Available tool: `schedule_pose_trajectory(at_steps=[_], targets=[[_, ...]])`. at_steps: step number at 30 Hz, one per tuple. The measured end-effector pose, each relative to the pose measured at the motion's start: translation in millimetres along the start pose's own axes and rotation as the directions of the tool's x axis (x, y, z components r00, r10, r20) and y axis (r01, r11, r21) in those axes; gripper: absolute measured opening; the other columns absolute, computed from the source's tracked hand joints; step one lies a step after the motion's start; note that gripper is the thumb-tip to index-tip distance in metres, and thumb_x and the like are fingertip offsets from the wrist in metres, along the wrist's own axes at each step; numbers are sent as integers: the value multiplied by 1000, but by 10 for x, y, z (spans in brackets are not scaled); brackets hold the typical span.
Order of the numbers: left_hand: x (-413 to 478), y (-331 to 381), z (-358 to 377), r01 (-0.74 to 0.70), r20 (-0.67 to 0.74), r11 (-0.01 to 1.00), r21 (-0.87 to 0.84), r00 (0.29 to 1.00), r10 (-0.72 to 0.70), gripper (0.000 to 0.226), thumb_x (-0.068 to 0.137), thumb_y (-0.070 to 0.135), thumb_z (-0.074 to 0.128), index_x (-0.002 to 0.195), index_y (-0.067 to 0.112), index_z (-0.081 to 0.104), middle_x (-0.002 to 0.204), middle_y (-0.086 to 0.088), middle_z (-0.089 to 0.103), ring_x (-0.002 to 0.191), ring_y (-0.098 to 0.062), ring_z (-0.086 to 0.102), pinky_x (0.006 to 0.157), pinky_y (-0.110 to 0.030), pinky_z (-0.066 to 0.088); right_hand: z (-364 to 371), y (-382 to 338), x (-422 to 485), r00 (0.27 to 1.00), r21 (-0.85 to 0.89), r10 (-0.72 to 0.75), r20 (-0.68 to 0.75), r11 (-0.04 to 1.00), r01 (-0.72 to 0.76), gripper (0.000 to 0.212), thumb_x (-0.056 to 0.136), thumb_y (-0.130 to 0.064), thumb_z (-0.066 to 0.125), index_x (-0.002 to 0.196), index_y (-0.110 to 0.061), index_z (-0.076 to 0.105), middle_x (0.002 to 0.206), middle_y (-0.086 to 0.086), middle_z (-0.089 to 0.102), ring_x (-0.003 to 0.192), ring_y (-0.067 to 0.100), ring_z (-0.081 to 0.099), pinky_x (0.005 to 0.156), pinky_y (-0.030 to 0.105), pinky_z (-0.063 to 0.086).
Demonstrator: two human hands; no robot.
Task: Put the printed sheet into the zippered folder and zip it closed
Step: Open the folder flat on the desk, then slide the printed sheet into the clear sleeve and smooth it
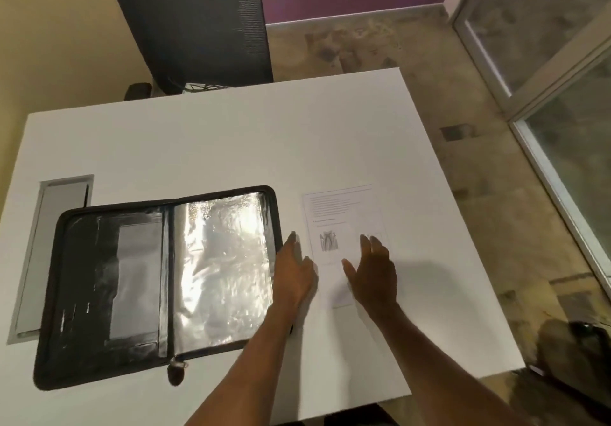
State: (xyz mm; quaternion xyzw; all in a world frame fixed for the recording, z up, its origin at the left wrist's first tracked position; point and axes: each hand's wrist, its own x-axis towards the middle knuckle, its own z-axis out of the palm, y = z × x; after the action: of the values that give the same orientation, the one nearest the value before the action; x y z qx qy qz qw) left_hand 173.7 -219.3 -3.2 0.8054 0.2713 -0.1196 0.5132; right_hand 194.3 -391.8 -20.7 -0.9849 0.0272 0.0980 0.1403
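Dim, warm indoor light. Strong glare on folder (224, 260) sleeve, centre. Soft shadow on table (231, 134), right of centre. Sheet (340, 214) washed out, print faint. Wide-angle bending at edges; slight blur.

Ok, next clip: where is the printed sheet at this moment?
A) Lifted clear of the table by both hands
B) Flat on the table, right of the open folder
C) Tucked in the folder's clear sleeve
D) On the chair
B: the printed sheet lies flat on the white table, right of the open zippered folder, with the left hand and right hand open at its near part.
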Motion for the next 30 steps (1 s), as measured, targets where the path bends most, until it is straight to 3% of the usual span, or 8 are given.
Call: schedule_pose_trajectory(at_steps=[2,9,12,15,19,23,27,30], targets=[[36,73,190,66,16,998,-10,998,-66,69,97,2,56,160,5,30,163,-12,40,150,-25,38,124,-31,28,14,174,107,998,-3,54,13,999,-54,73,88,-45,71,146,-7,48,145,20,54,127,38,55,100,47,51],[87,174,597,211,-100,970,-117,970,-223,81,92,4,63,162,0,22,166,-14,32,154,-26,29,117,-18,17,94,508,360,982,137,135,135,979,-153,83,86,-37,77,146,6,39,127,29,52,115,46,53,97,51,47],[137,208,705,284,-110,944,-167,946,-305,79,86,19,66,156,1,32,158,-13,44,148,-35,40,123,-42,31,109,535,417,970,201,158,184,960,-194,84,83,-31,80,146,6,38,130,28,48,118,44,48,101,49,42],[317,201,729,365,-124,906,-216,910,-396,73,73,38,65,134,2,47,131,-21,59,122,-43,59,98,-63,52,86,575,460,965,234,176,196,947,-220,81,82,-27,79,145,5,40,130,26,48,118,43,47,99,48,42],[529,248,566,482,-16,791,-378,850,-526,75,84,28,76,147,7,41,127,-3,52,117,-32,58,98,-49,55,83,655,484,965,272,170,201,936,-222,77,83,-22,76,145,6,40,131,26,48,119,44,47,101,49,40],[661,216,475,517,94,747,-418,842,-531,22,86,14,76,100,4,63,98,-12,54,88,-24,51,72,-37,42,53,661,494,963,312,167,212,922,-229,76,85,-23,74,147,4,39,134,24,47,124,41,45,106,46,37],[684,160,462,519,167,758,-395,852,-496,31,88,15,75,113,-1,66,102,-14,68,87,-28,62,68,-33,48,39,673,473,967,336,151,205,917,-214,77,85,-22,74,147,6,39,135,25,47,126,42,44,107,47,36],[662,184,472,473,123,807,-353,879,-461,8,93,12,71,92,12,63,89,-5,69,73,-16,59,55,-24,45,44,700,471,969,342,145,202,916,-209,76,84,-20,75,146,8,40,133,27,49,124,43,46,106,47,37]])
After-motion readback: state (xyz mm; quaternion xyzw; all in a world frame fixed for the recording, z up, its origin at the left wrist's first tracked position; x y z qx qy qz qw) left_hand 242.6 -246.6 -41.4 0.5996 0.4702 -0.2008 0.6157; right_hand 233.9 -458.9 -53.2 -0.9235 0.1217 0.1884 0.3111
